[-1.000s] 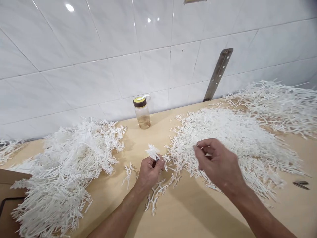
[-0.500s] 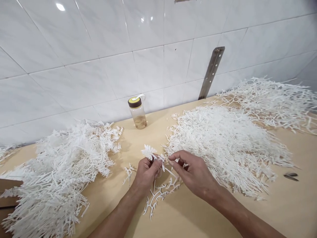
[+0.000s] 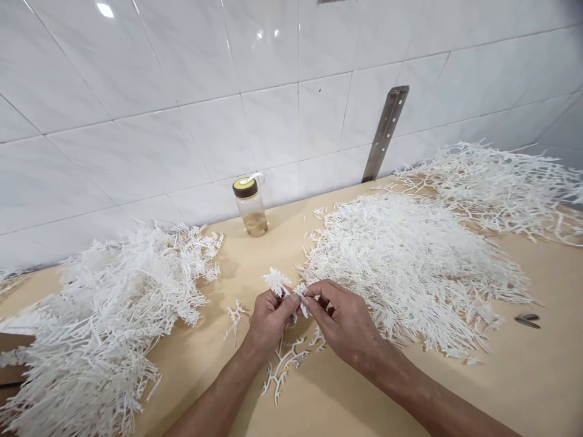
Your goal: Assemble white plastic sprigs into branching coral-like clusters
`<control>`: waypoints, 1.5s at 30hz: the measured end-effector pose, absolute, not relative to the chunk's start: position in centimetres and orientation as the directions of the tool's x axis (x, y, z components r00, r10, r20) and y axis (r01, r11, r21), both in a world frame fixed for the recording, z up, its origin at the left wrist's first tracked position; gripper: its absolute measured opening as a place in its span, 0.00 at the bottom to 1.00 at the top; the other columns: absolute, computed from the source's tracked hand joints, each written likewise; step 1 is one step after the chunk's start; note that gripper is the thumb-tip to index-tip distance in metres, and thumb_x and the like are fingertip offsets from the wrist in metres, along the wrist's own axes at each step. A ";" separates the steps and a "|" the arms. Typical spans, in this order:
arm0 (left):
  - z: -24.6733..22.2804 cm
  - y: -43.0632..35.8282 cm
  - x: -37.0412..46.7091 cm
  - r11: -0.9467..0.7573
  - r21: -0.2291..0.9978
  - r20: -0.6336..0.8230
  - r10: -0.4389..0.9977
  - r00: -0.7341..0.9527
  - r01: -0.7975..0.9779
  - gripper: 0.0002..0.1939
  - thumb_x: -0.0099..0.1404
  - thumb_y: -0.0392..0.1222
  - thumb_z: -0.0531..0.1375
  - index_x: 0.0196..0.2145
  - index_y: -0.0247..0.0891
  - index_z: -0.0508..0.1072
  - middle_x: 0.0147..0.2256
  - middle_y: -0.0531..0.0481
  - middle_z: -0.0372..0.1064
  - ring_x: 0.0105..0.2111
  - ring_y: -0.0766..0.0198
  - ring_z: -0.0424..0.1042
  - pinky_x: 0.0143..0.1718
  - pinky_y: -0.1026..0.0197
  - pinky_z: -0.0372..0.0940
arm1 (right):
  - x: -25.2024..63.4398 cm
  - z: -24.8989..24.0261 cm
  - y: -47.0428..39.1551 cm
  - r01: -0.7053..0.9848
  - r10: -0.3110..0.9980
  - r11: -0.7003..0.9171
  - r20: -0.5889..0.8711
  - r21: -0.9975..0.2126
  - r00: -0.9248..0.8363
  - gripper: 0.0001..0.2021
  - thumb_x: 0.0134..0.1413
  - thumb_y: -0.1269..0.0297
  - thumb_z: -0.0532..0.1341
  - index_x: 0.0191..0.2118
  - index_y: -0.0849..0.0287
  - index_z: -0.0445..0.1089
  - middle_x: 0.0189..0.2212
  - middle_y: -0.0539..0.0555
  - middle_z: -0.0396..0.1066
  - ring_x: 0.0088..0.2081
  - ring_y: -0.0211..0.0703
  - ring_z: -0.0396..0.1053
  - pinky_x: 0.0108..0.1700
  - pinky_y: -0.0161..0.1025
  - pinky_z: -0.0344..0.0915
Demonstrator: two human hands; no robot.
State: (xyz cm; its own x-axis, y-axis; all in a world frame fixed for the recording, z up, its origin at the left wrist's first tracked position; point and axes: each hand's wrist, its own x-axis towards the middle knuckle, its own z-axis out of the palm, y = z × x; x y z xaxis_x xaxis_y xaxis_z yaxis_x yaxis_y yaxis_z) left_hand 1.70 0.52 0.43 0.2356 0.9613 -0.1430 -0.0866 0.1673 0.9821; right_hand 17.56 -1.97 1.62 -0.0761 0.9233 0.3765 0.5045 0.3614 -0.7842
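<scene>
Left hand [image 3: 268, 317] grips small white sprig [image 3: 275, 280] over desk [image 3: 364, 400], between left heap [image 3: 122, 303] and right heap [image 3: 401, 261]; right hand [image 3: 344, 318] appears to pinch its right end. Step, as judged: fine two-handed fingertip work; next move calls for steady left hold, light right-hand control

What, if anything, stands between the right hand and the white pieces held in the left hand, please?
Nothing visible: the right hand is right at the white pieces, close beside the left hand. The bottle stands beyond both hands, out of the way.
</scene>
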 end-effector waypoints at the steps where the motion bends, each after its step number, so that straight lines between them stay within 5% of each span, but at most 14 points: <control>1: 0.5 0.5 1.7 0.169 0.983 -0.147 0.962 0.229 -0.079 0.22 0.56 0.58 0.66 0.22 0.34 0.71 0.14 0.57 0.56 0.15 0.73 0.51 0.19 0.66 0.47 | 17.5 1.6 -2.0 0.510 0.918 0.370 0.388 -0.776 -0.076 0.07 0.63 0.66 0.57 0.36 0.57 0.71 0.30 0.51 0.72 0.28 0.38 0.68 0.32 0.36 0.64; 12: 0.3 0.3 2.2 0.135 0.987 -0.120 0.980 0.159 -0.091 0.19 0.55 0.55 0.66 0.25 0.35 0.70 0.17 0.58 0.57 0.18 0.72 0.52 0.20 0.67 0.49 | 16.7 1.3 -2.0 0.597 0.932 0.335 0.348 -0.729 -0.098 0.04 0.58 0.71 0.55 0.32 0.56 0.61 0.27 0.50 0.66 0.28 0.39 0.64 0.29 0.36 0.61; 19: -0.1 -0.1 2.5 0.056 0.993 -0.062 0.997 0.050 0.106 0.13 0.58 0.46 0.63 0.22 0.35 0.69 0.19 0.57 0.57 0.21 0.70 0.55 0.23 0.66 0.52 | 16.8 0.4 -1.9 0.606 0.914 0.388 0.375 -0.695 -0.155 0.05 0.58 0.73 0.52 0.32 0.56 0.57 0.28 0.50 0.63 0.27 0.38 0.61 0.29 0.36 0.59; 25: 0.7 0.6 2.1 0.114 0.993 -0.114 0.991 -0.074 -0.004 0.16 0.57 0.51 0.66 0.24 0.35 0.69 0.20 0.56 0.59 0.22 0.69 0.57 0.25 0.66 0.55 | 15.8 1.0 -3.6 0.417 0.877 0.462 0.335 -0.783 -0.344 0.06 0.57 0.75 0.53 0.34 0.56 0.58 0.28 0.49 0.63 0.27 0.37 0.60 0.28 0.35 0.61; 28: 1.0 0.8 1.6 0.095 0.995 -0.095 0.995 -0.007 -0.034 0.18 0.57 0.54 0.66 0.28 0.35 0.72 0.22 0.55 0.60 0.23 0.69 0.57 0.25 0.67 0.55 | 15.7 1.6 -4.1 0.311 0.869 0.430 0.295 -0.848 -0.396 0.05 0.58 0.74 0.54 0.36 0.56 0.60 0.31 0.50 0.65 0.28 0.36 0.64 0.29 0.34 0.65; 34: -0.1 0.9 1.5 0.109 0.993 -0.104 0.987 0.120 -0.043 0.25 0.55 0.59 0.67 0.34 0.31 0.76 0.19 0.57 0.55 0.19 0.72 0.51 0.21 0.66 0.49 | 19.6 3.7 -1.9 0.365 0.951 0.292 0.307 -0.884 -0.016 0.05 0.61 0.63 0.58 0.35 0.57 0.65 0.27 0.52 0.70 0.21 0.36 0.68 0.20 0.33 0.67; 37: -0.6 0.9 1.5 0.104 0.993 -0.094 0.986 0.138 -0.063 0.25 0.55 0.60 0.67 0.35 0.32 0.76 0.19 0.58 0.52 0.19 0.72 0.49 0.21 0.66 0.47 | 22.7 4.3 -0.4 0.581 0.877 0.194 0.406 -0.790 0.259 0.10 0.60 0.57 0.61 0.36 0.58 0.67 0.22 0.50 0.70 0.18 0.37 0.68 0.18 0.33 0.65; 39: -0.7 0.9 1.5 0.103 0.992 -0.094 0.987 0.132 -0.068 0.24 0.56 0.59 0.67 0.35 0.32 0.76 0.19 0.58 0.53 0.19 0.73 0.48 0.20 0.67 0.46 | 24.3 4.4 0.2 0.709 0.786 0.150 0.518 -0.689 0.338 0.10 0.61 0.57 0.60 0.39 0.59 0.69 0.28 0.55 0.73 0.22 0.40 0.71 0.22 0.35 0.67; 42: -0.5 0.8 1.5 0.088 0.995 -0.083 0.989 0.125 -0.041 0.23 0.56 0.58 0.66 0.34 0.33 0.76 0.20 0.57 0.57 0.19 0.73 0.50 0.21 0.67 0.48 | 25.0 4.6 0.2 0.766 0.734 0.176 0.601 -0.618 0.316 0.11 0.62 0.60 0.57 0.44 0.60 0.71 0.37 0.59 0.75 0.26 0.41 0.72 0.24 0.36 0.67; 45: -0.1 0.5 1.7 0.054 0.998 -0.056 0.987 0.153 0.017 0.21 0.57 0.58 0.66 0.31 0.33 0.76 0.20 0.56 0.58 0.20 0.71 0.54 0.22 0.66 0.50 | 23.5 4.8 -0.5 0.635 0.899 0.241 0.415 -0.734 0.139 0.12 0.64 0.58 0.56 0.43 0.58 0.73 0.28 0.53 0.75 0.21 0.37 0.67 0.21 0.34 0.62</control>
State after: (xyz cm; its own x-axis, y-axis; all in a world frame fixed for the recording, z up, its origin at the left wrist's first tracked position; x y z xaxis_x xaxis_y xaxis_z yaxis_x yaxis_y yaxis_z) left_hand 1.67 0.54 -0.08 0.1531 0.9866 -0.0559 0.0171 0.0539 0.9984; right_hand 23.48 -0.53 4.78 0.1385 0.8994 0.4145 0.6346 0.2407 -0.7344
